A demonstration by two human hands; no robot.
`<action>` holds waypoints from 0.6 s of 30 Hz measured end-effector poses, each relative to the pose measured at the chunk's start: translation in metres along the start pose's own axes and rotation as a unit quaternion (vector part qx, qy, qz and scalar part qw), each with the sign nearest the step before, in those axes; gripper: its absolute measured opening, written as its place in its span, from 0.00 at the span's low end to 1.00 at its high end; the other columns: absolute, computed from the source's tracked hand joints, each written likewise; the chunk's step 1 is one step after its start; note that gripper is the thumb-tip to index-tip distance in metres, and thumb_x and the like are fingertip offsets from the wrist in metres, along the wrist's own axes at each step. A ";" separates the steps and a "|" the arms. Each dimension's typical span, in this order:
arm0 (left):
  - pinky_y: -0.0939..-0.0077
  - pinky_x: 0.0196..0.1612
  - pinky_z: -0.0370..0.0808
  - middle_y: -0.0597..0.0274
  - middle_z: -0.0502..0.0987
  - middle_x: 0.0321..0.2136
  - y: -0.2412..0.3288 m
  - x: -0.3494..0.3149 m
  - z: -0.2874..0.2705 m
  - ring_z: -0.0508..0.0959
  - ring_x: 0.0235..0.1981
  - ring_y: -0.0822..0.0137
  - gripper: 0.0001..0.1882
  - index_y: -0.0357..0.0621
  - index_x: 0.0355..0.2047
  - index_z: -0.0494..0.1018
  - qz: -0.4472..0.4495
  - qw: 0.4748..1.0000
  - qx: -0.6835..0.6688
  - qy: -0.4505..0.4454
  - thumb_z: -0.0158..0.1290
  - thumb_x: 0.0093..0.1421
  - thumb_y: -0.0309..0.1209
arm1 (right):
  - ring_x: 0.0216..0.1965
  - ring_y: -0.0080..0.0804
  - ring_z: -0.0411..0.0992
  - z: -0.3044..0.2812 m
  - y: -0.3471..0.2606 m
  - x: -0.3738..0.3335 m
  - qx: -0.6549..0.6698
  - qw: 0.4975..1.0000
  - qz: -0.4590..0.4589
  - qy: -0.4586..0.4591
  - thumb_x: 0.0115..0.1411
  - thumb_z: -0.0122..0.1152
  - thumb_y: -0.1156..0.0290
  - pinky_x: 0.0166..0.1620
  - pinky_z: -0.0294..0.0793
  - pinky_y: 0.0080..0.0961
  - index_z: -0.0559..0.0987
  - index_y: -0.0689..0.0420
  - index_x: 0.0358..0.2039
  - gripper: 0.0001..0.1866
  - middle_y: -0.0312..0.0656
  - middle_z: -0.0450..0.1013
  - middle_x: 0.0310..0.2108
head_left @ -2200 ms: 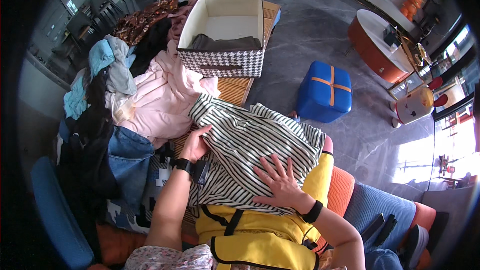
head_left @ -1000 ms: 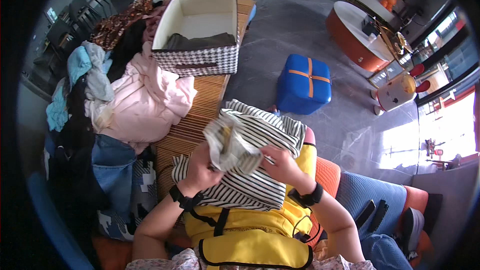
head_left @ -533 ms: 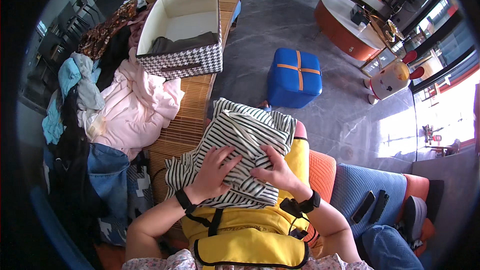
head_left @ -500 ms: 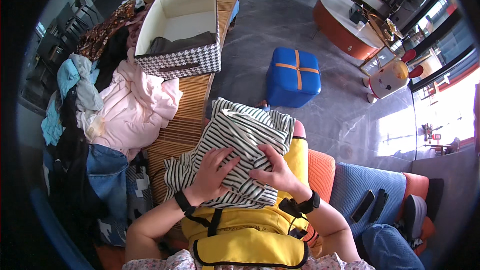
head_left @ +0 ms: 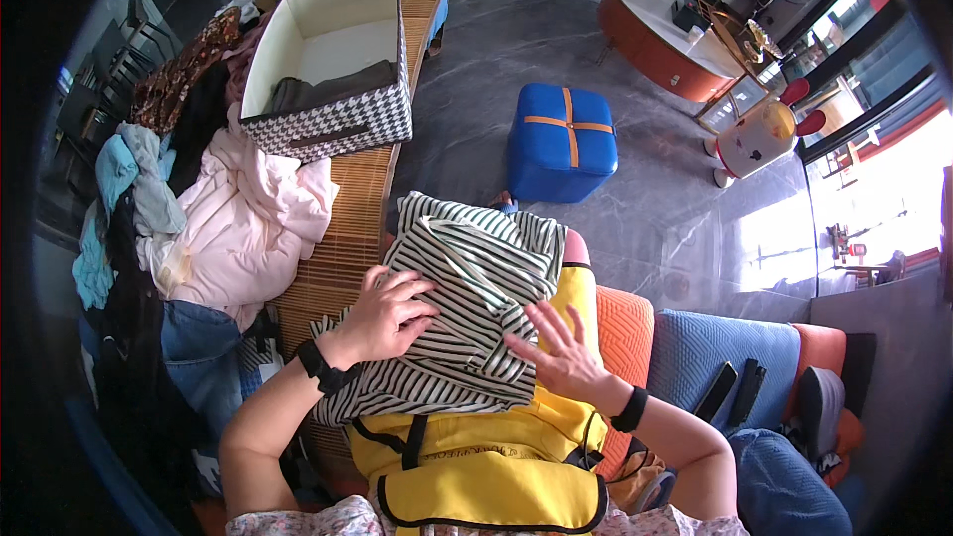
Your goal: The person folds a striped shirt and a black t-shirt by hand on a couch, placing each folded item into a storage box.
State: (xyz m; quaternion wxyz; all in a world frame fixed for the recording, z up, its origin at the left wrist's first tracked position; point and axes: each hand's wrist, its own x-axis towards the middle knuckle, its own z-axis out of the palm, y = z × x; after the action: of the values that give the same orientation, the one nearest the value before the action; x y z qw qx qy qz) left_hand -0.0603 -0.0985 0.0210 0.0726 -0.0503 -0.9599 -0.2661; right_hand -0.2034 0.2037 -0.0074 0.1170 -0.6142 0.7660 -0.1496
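Observation:
A striped shirt in white and dark green lies folded over on my lap, across a yellow apron. On the shirt's left part rests my left hand, its fingers loosely bent and apart, with no cloth gripped in them. My right hand is at the shirt's right edge, fingers spread, holding nothing. A small bunched bit of the striped cloth shows beside its fingertips. Each wrist wears a black band.
A houndstooth storage box with dark folded cloth inside stands on a bamboo-slat bench. Left of it are a pink garment and jeans. A blue stool stands ahead; cushions lie to the right.
My hands have moved apart: the left slid left over the shirt, the right drew back to the right and its fingers opened out. The whole view has shifted slightly.

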 end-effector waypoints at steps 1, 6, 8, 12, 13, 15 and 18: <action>0.58 0.57 0.58 0.61 0.77 0.47 -0.004 0.002 0.001 0.72 0.53 0.63 0.09 0.48 0.36 0.81 -0.002 0.999 -0.024 -0.027 0.60 0.53 0.31 | 0.71 0.49 0.42 -0.001 -0.002 0.007 -0.056 0.997 -0.036 -0.030 0.47 0.61 0.73 0.68 0.34 0.62 0.58 0.27 0.66 0.47 0.46 0.45 0.71; 0.64 0.54 0.63 0.60 0.78 0.47 -0.018 0.020 -0.011 0.75 0.50 0.61 0.10 0.47 0.38 0.81 -0.032 0.989 -0.103 -0.104 0.60 0.55 0.33 | 0.71 0.46 0.45 -0.016 0.001 0.046 0.008 0.982 -0.173 -0.072 0.45 0.66 0.67 0.66 0.40 0.63 0.65 0.38 0.63 0.41 0.40 0.52 0.69; 0.67 0.56 0.66 0.57 0.79 0.47 -0.029 0.033 -0.020 0.76 0.51 0.61 0.12 0.45 0.41 0.80 -0.083 0.955 -0.229 -0.167 0.55 0.62 0.37 | 0.63 0.44 0.62 -0.017 0.012 0.062 0.189 0.974 -0.125 -0.019 0.44 0.69 0.71 0.62 0.59 0.50 0.73 0.53 0.53 0.32 0.47 0.69 0.58; 0.69 0.60 0.66 0.54 0.76 0.51 -0.060 0.063 -0.034 0.73 0.55 0.66 0.40 0.37 0.55 0.71 -0.190 0.824 -0.456 -0.278 0.26 0.68 0.60 | 0.35 0.39 0.78 -0.043 0.037 0.088 0.347 0.935 -0.026 0.071 0.59 0.62 0.68 0.39 0.77 0.30 0.78 0.60 0.44 0.14 0.46 0.78 0.36; 0.69 0.60 0.66 0.53 0.76 0.51 -0.068 0.072 -0.036 0.73 0.55 0.66 0.46 0.36 0.57 0.69 -0.219 0.777 -0.511 -0.296 0.19 0.66 0.64 | 0.33 0.34 0.78 -0.027 0.052 0.095 0.451 0.883 0.006 0.130 0.62 0.59 0.67 0.37 0.77 0.32 0.78 0.59 0.45 0.13 0.43 0.79 0.36; 0.68 0.63 0.62 0.50 0.74 0.53 -0.103 0.072 -0.030 0.72 0.56 0.64 0.53 0.32 0.58 0.66 -0.337 0.592 -0.677 -0.281 0.18 0.62 0.70 | 0.35 0.30 0.78 -0.029 0.076 0.113 0.684 0.653 0.290 0.149 0.65 0.56 0.62 0.38 0.78 0.32 0.76 0.59 0.47 0.16 0.42 0.78 0.38; 0.67 0.62 0.63 0.51 0.68 0.59 -0.102 0.111 -0.034 0.70 0.58 0.64 0.58 0.33 0.62 0.60 -0.332 0.507 -0.784 -0.133 0.22 0.54 0.76 | 0.44 0.33 0.77 -0.034 0.117 0.111 0.830 0.376 0.392 0.128 0.69 0.48 0.55 0.48 0.79 0.37 0.70 0.62 0.54 0.23 0.45 0.77 0.45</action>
State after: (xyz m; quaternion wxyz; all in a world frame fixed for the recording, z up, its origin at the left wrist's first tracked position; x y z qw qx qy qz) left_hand -0.1799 -0.1965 0.0170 -0.2191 0.2010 -0.3044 -0.9049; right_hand -0.3458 0.1216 -0.0185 0.5144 0.1854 0.4197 -0.7245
